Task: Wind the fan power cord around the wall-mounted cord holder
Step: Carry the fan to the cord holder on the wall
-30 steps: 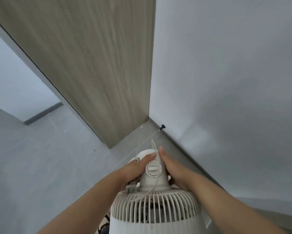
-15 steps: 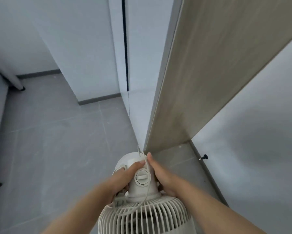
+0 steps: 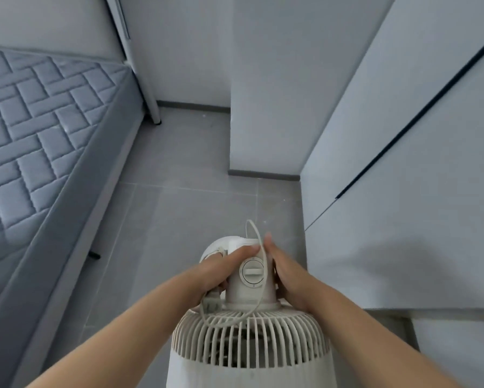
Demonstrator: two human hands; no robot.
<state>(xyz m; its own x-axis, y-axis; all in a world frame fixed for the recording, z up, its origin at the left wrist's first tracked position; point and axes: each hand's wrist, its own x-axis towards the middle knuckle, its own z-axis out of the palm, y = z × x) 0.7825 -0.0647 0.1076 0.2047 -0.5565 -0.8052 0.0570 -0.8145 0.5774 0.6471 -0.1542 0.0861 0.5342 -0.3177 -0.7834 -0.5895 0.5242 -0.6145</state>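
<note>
Both hands grip the fan (image 3: 249, 340) by its neck, apparently to carry it: left hand (image 3: 221, 273) also pinning the cord (image 3: 259, 278) and plug, right hand (image 3: 287, 275) bracing opposite. No holder is visible.

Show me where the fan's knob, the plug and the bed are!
knob (image 3: 252, 271), head view, on its raised centre bar.
plug (image 3: 212, 303), head view, on its body under the left hand.
bed (image 3: 39, 130), head view, on the quilted mattress top.

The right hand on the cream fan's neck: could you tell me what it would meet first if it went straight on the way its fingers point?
The right hand points forward past the thin cream power cord. Beyond lies only the grey tiled floor; depth is unclear.
</note>
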